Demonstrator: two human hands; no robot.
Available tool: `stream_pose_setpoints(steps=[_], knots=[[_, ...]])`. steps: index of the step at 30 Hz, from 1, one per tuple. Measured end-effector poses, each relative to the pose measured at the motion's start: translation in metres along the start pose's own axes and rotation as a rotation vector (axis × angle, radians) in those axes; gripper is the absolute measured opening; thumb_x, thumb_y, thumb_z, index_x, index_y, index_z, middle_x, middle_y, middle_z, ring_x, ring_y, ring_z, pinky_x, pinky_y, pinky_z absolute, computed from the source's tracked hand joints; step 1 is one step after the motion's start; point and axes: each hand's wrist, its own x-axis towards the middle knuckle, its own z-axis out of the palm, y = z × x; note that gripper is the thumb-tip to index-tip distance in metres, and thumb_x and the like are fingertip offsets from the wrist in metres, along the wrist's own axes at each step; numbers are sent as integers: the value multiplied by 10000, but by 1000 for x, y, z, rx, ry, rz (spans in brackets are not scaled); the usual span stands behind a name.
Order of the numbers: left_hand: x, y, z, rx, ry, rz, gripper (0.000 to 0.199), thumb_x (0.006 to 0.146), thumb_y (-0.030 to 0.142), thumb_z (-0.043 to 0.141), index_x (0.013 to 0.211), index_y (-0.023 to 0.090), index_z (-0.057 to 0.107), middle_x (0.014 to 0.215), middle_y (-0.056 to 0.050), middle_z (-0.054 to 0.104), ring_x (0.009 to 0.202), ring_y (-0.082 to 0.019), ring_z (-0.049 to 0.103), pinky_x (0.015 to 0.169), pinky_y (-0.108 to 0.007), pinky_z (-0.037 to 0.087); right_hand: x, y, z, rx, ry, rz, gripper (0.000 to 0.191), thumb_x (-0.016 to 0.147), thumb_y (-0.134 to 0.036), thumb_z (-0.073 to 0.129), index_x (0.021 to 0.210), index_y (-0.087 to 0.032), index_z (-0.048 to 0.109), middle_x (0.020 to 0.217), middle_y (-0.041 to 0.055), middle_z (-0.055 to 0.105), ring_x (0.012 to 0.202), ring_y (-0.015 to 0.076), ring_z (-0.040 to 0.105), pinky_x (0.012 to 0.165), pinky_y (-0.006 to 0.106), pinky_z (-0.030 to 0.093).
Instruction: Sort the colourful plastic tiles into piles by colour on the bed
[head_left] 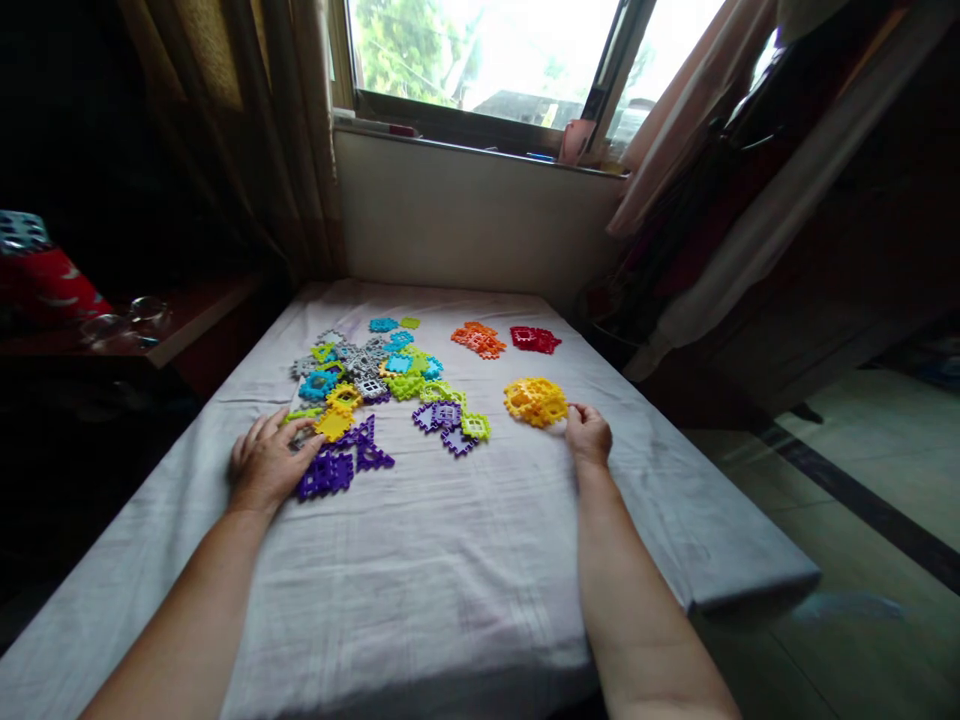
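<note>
My left hand [271, 462] rests on the near left edge of a mixed pile, fingers spread, thumb beside a yellow interlocking tile [335, 424]. Purple tiles [327, 474] lie just right of that hand. My right hand [589, 436] is closed, its fingertips pinched at the right edge of a small heap of yellow interlocking tiles [535, 400]; the held edge looks yellow, mostly covered by the fingers. Grey tiles [365, 360], blue tiles [318, 385] and green tiles [406, 386] make up much of the mixed pile.
Orange tiles [478, 340] and red tiles [535, 340] form separate groups toward the back of the cloth-covered table [420, 570]. A window sill with a pink cup [576, 141] is behind. Hanging cloths [720, 220] border the right; a wooden cabinet [202, 310] stands left.
</note>
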Motion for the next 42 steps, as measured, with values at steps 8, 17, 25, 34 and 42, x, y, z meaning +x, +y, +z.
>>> stream_pose_setpoints(steps=[8,17,25,34,42], knots=[[2,2,-1,-39,-5,-2,274,796,524,634,917,310,753,1309,-101,673,1308,-388,515,1099,-625,332,-5,-3,5,-54,18,-28,341,781,-288,504,947,-171,778,836,89,718,749,212,609,699,302,469],[3,8,-9,-95,-19,-62,250,754,477,662,896,285,733,1347,-82,659,1327,-371,511,1107,-609,330,-34,-34,10,-42,70,-394,317,828,-203,461,978,-170,739,1058,135,689,1038,263,607,990,412,469],[-5,26,-21,-358,76,-69,251,800,449,591,906,253,706,902,-4,769,846,-203,708,786,-288,536,-99,-85,29,102,-187,-855,287,926,-225,465,1030,-210,731,1003,90,725,969,227,645,932,363,497],[-22,62,-14,-452,145,364,236,884,435,590,884,230,708,887,-30,769,876,-195,718,865,-324,560,-148,-118,37,199,-445,-1076,314,938,-341,602,1219,-213,657,1045,77,749,973,209,674,888,335,529],[-30,79,-5,-423,33,511,237,924,404,563,1008,239,711,917,-34,765,859,-187,711,873,-333,557,-159,-122,41,185,-496,-1117,176,964,-304,571,926,-252,735,909,35,747,858,159,679,818,270,522]])
